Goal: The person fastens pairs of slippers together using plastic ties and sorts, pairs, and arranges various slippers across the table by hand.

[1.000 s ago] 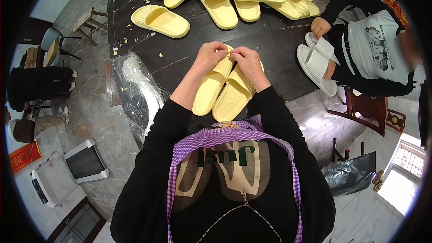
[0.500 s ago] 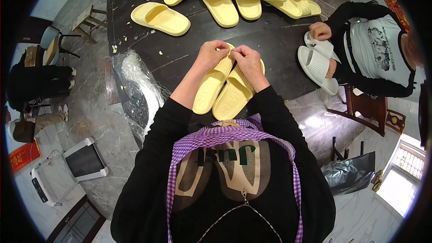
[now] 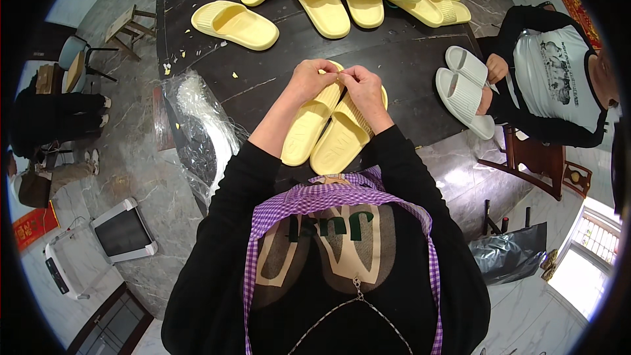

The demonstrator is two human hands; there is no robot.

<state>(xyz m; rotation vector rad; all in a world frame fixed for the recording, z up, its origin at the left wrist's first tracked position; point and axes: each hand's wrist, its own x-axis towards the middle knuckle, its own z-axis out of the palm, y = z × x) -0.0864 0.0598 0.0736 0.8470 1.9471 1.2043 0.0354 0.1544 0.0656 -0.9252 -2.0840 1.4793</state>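
Note:
A pair of pale yellow slide slippers lies side by side in front of me, the left slipper [image 3: 302, 137] and the right slipper [image 3: 344, 139] with heels toward me. My left hand [image 3: 309, 84] rests over the left slipper's far end, thumb and fingers pinched together. From the other side my right hand [image 3: 365, 95] meets it, also pinching, the fingertips almost touching between the two slippers. Whatever thin thing the fingertips hold is too small to make out. My hands partly cover the ribbed straps.
A pile of yellow slippers [image 3: 322, 13] covers the far side of the dark table [image 3: 263, 85]. One single yellow slipper [image 3: 246, 29] lies apart at far left. A clear plastic bag of white strands [image 3: 204, 125] sits left. At right, a co-worker [image 3: 559, 79] sits by white slippers [image 3: 460, 92].
My hands stay at the same spot, with only slight finger movement. At right, the co-worker's hand has drawn back from the white slippers toward their body.

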